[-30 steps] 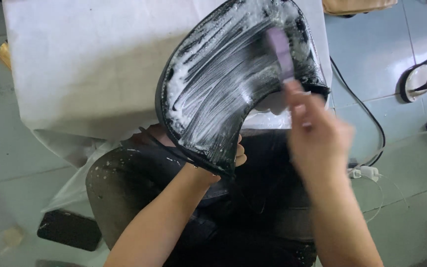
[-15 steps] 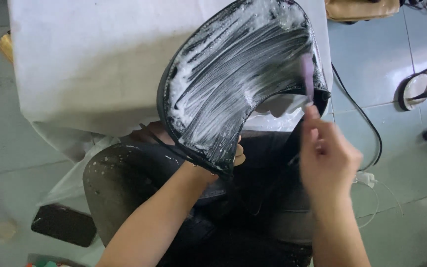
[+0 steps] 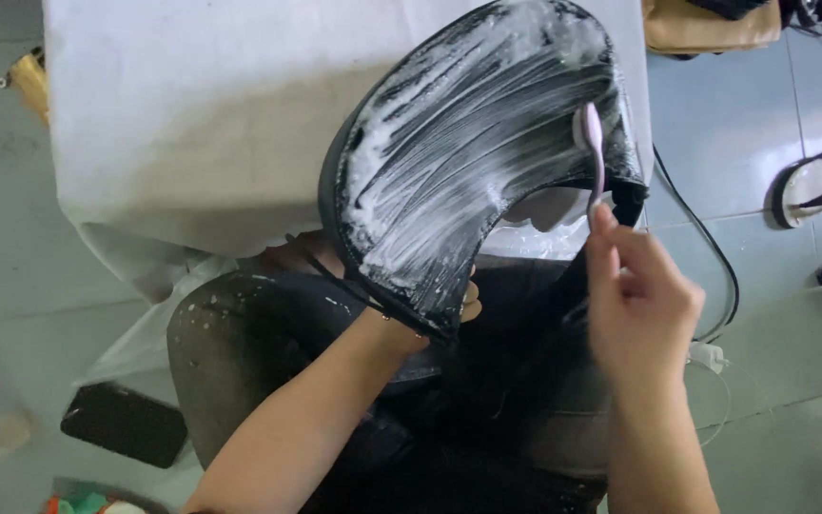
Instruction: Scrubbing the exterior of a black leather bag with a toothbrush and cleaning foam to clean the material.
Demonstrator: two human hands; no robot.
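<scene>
While upright, brush (image 3: 590, 143), handle (image 3: 598, 186) pointing down

White-covered table (image 3: 192, 143) stands on grey tiled floor (image 3: 763, 143); sandal (image 3: 815, 186), black cable (image 3: 715, 257), dark phone (image 3: 124, 424) lie there

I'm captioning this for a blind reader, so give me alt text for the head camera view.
Seen from above, a person's right hand scrubs a foam-covered black bag with a small lilac brush, while the left hand holds the bag up from beneath. A white-covered table is behind it, and a sandal lies on the tiled floor at right.
</scene>
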